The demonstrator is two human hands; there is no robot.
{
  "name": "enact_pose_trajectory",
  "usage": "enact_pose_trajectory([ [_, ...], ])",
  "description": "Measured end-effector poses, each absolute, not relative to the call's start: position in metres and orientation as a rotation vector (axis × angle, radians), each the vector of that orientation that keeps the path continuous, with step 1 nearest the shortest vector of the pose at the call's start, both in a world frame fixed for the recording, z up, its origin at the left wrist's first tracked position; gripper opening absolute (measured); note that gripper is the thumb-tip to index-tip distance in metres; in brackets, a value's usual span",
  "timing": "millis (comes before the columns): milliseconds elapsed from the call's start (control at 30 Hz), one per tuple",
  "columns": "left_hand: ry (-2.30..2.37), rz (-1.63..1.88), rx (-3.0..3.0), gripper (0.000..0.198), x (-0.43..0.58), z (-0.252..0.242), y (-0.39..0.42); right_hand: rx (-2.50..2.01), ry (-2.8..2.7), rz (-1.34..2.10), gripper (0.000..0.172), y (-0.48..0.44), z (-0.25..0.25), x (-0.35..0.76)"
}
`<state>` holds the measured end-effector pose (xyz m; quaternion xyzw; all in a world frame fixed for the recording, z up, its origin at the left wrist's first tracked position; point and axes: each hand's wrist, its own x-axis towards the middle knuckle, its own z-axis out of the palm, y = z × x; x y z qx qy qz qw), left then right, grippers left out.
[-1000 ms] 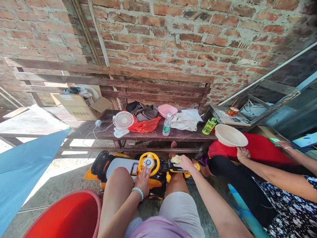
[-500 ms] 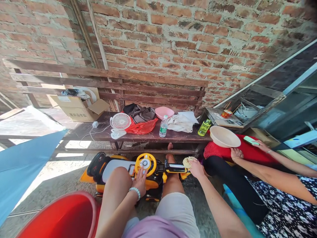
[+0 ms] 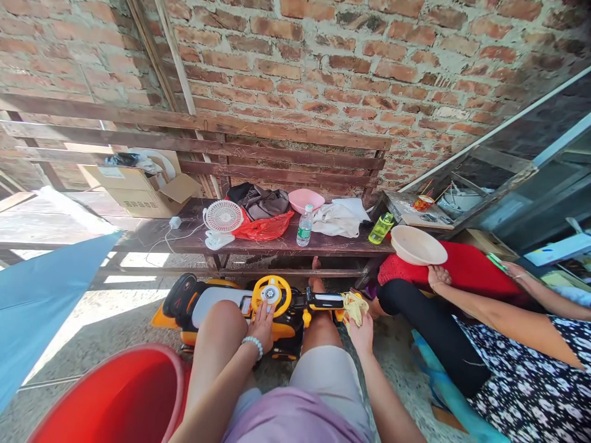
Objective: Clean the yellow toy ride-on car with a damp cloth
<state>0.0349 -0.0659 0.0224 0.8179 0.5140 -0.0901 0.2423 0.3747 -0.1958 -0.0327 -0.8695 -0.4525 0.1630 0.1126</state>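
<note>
A yellow and black ride-on toy digger [image 3: 281, 332] stands on the floor between my legs. Across the lower rim of its yellow steering wheel [image 3: 257, 285] lies my left hand [image 3: 262, 329], fingers stretched out and resting flat. My right hand [image 3: 361, 335] is closed on a crumpled pale yellow cloth [image 3: 355, 307]. The cloth is against the end of the digger's front arm [image 3: 324, 299] and hides part of it.
Ahead, a wooden bench [image 3: 277, 246] carries a white fan [image 3: 223, 216], a water bottle [image 3: 305, 226], a pink basin [image 3: 306, 200] and a cardboard box [image 3: 138, 191]. A red tub [image 3: 106, 394] stands left. At right, a person's hand [image 3: 438, 277] touches a cream basin [image 3: 418, 245].
My right hand has drawn back slightly towards me, and the cloth is now bunched up and hanging over the arm's end. My left hand stays on the wheel. The view has shifted slightly.
</note>
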Motion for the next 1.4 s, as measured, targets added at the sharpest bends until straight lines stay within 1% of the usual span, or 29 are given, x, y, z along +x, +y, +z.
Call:
enact_pose_trajectory([
  [100,1.419,-0.257,2.235,0.097,0.036,0.020,-0.066,-2.635,-1.200,0.470,0.080,-0.167,-0.029,0.343],
  [167,1.419,-0.237,2.232,0.097,0.035,0.019,-0.066,-2.612,-1.361,0.553,0.086,-0.152,-0.026,0.317],
  [300,1.395,-0.211,2.213,0.097,0.031,0.022,-0.066,-2.575,-1.594,0.589,0.088,-0.145,-0.018,0.292],
  [433,1.380,-0.216,2.210,0.095,0.029,0.027,-0.066,-2.662,-1.554,0.575,0.093,-0.155,-0.010,0.332],
  [533,1.366,-0.225,2.211,0.094,0.029,0.028,-0.066,-2.809,-1.425,0.555,0.091,-0.162,-0.006,0.374],
  [600,1.365,-0.222,2.200,0.095,0.030,0.028,-0.067,-2.826,-1.434,0.560,0.091,-0.162,-0.005,0.388],
  [700,1.387,-0.196,2.181,0.095,0.032,0.026,-0.069,-2.660,-1.523,0.593,0.086,-0.155,-0.004,0.376],
  [833,1.385,-0.186,2.172,0.094,0.032,0.028,-0.070,-2.220,-1.614,0.749,0.072,-0.141,0.003,0.329],
  [933,1.376,-0.211,2.176,0.094,0.032,0.031,-0.070,-2.070,-1.549,0.713,0.063,-0.132,0.027,0.303],
  [1000,1.373,-0.218,2.182,0.095,0.031,0.031,-0.069,-1.986,-1.544,0.631,0.061,-0.122,0.051,0.293],
  [1100,1.362,-0.198,2.182,0.099,0.030,0.029,-0.069,-1.791,-1.604,0.532,0.061,-0.095,0.088,0.281],
  [1200,1.354,-0.196,2.158,0.101,0.030,0.024,-0.071,-1.664,-1.684,0.479,0.071,-0.053,0.110,0.259],
  [1300,1.351,-0.208,2.180,0.102,0.030,0.019,-0.075,-1.783,-1.892,0.501,0.083,-0.016,0.108,0.225],
  [1333,1.354,-0.218,2.194,0.102,0.030,0.018,-0.076,-1.850,-2.006,0.548,0.084,-0.007,0.103,0.214],
  [1400,1.356,-0.255,2.199,0.106,0.030,0.018,-0.076,-1.942,-2.238,0.681,0.080,0.005,0.088,0.195],
])
